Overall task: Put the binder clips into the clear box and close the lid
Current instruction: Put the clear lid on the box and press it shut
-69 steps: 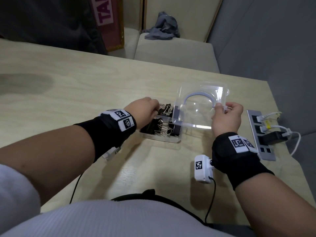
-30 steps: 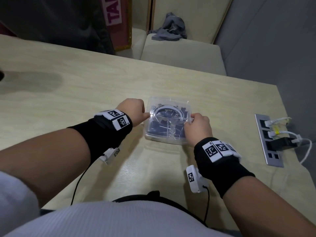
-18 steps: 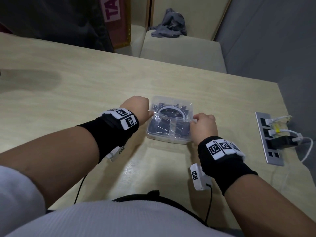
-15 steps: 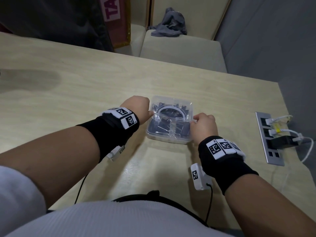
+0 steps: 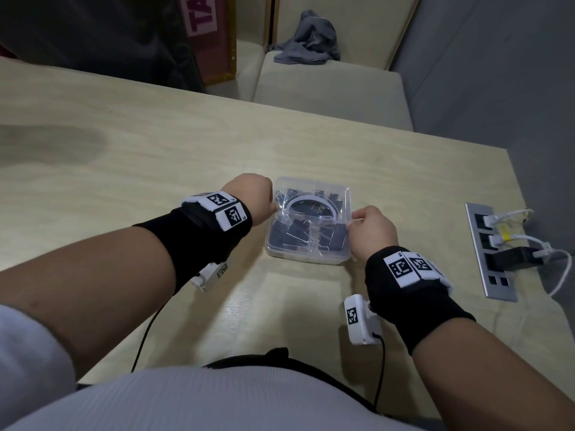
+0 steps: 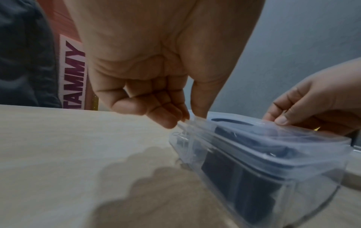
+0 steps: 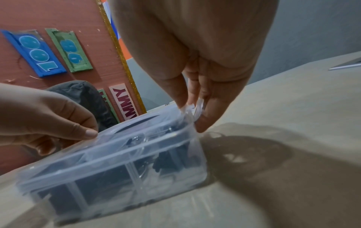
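The left hand (image 5: 252, 194) reaches in from the left, knuckles up, its thumb and curled fingers (image 6: 166, 118) pinching the left edge of the lid (image 5: 311, 206). Between the hands the clear box (image 5: 306, 256) sits on the tabletop (image 5: 155, 157) with the lid lying over it and the black binder clips (image 5: 298, 237) inside. The right hand (image 5: 373, 231) comes from the near right, fingers curled, thumb and fingertips clamped on the lid's right-edge tab.
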### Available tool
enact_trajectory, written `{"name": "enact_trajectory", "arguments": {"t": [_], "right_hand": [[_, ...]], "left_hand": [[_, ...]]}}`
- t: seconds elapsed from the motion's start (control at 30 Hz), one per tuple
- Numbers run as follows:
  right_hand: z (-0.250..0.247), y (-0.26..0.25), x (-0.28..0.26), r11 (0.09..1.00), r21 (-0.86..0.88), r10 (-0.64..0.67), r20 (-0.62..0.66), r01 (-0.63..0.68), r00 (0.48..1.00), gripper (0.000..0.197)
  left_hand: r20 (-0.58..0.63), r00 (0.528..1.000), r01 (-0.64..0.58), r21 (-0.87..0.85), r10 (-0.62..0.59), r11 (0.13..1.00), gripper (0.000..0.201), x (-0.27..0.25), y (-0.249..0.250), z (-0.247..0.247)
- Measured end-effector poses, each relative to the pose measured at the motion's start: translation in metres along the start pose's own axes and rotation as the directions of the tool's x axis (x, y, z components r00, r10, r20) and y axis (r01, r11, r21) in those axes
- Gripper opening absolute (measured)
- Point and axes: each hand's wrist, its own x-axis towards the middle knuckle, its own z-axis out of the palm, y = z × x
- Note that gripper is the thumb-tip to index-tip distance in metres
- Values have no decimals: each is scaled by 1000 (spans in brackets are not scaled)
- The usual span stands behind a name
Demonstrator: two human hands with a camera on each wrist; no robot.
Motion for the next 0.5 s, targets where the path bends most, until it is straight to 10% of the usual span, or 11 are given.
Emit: {"name": "enact_trajectory", "arguments": {"t": [0.5], "right_hand": [[-6, -3, 6, 1000, -5, 24, 15, -23, 1000, 20]], "left_hand": [[110, 979, 187, -185, -169, 965, 36, 4, 3, 0]]}}
